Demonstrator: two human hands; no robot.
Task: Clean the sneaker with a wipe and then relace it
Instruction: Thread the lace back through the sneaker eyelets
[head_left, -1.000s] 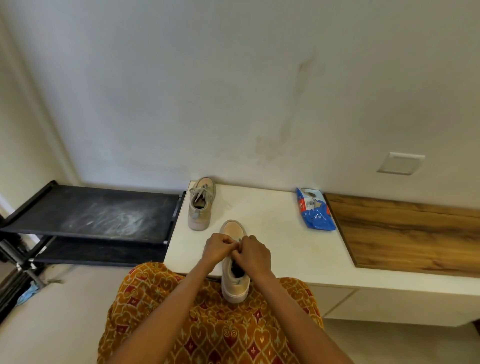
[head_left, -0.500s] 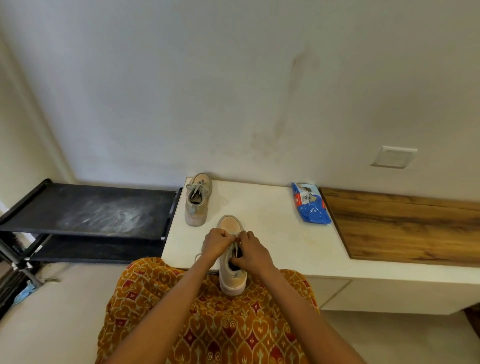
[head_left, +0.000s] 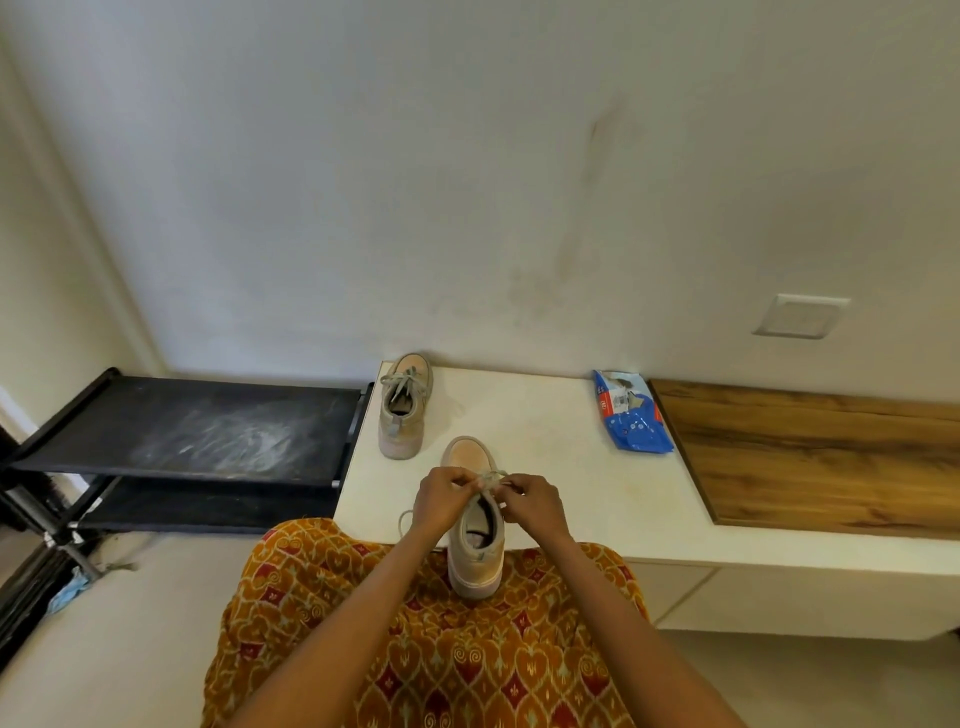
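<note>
Two shelves of a black rack (head_left: 208, 431) fill the nine o'clock side of the view, the upper one smeared with pale dust, and a crumpled blue scrap (head_left: 67, 597) lies on the floor near its foot at about eight o'clock. Just right of the rack begins a low white bench (head_left: 545, 467) set against the wall. On its far left corner stands the second sneaker (head_left: 404, 408), laced and tied, its toe aimed at twelve o'clock.

At the centre, the sneaker (head_left: 475, 525) being relaced lies with its long axis running from six to twelve o'clock: toe pointing away toward the wall, heel toward the person and overhanging the bench's near edge above an orange patterned garment (head_left: 426, 649). The left hand (head_left: 445, 498) sits at the shoe's nine o'clock side, fingers closed in a pinch on the lace (head_left: 491, 480) over the tongue; a loose loop of lace hangs down by its wrist. The right hand (head_left: 532, 501), at the three o'clock side, is likewise closed on the lace, fingertips meeting those of the left above the eyelets (how many eyelets are threaded cannot be told).

Further right, at about two o'clock from the shoe, a blue wipe packet (head_left: 631, 418) lies on the bench, well apart from the hands. Beyond it, a wood-grain panel (head_left: 810, 457) covers the bench top.
</note>
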